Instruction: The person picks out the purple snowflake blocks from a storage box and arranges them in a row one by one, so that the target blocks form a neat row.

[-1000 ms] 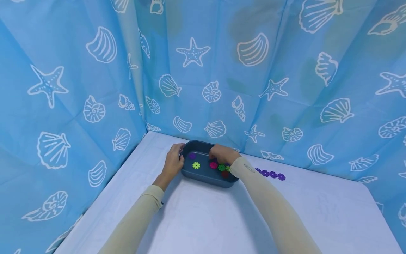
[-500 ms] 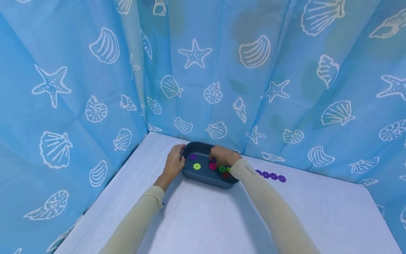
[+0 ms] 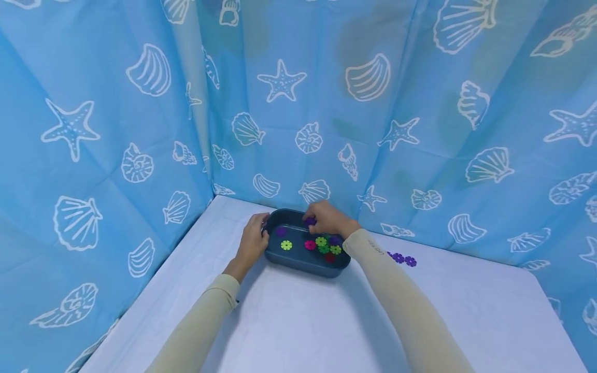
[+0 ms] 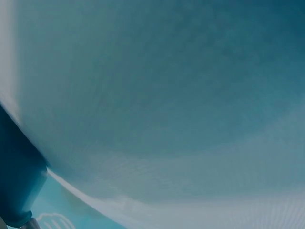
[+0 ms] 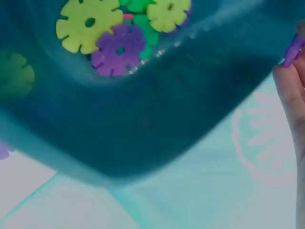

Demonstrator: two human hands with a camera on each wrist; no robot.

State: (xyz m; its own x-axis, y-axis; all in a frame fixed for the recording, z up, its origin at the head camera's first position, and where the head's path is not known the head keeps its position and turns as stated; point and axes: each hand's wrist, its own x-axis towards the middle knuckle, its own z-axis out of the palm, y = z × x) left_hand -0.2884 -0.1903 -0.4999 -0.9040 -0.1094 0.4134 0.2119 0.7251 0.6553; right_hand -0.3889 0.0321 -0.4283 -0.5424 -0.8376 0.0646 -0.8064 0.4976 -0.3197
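A dark blue-grey plastic tub (image 3: 300, 264) stands near the back of the table. My left hand (image 3: 252, 238) grips its left rim, thumb on the near side. Above the far rim, my right hand (image 3: 328, 218) pinches a purple notched disc (image 3: 310, 221), which also shows at the fingertips (image 5: 286, 78) in the right wrist view. Inside the tub, a purple disc (image 3: 281, 231) and a yellow disc (image 3: 286, 245) lie to the left. A pink disc (image 3: 310, 245) lies mid-tub, beside a cluster with green (image 3: 324, 249), red (image 3: 330, 257), yellow and purple discs.
A row of purple discs (image 3: 403, 259) lies on the white tablecloth (image 3: 298, 321) right of the tub, partly hidden by the right sleeve. Blue curtains (image 3: 289, 150) printed with shells and starfish hang behind and at the left. The left wrist view shows mostly blurred cloth.
My right hand has risen out of the tub toward its far rim with a purple disc between the fingers. More of the discs beneath now show. My left hand keeps its grip.
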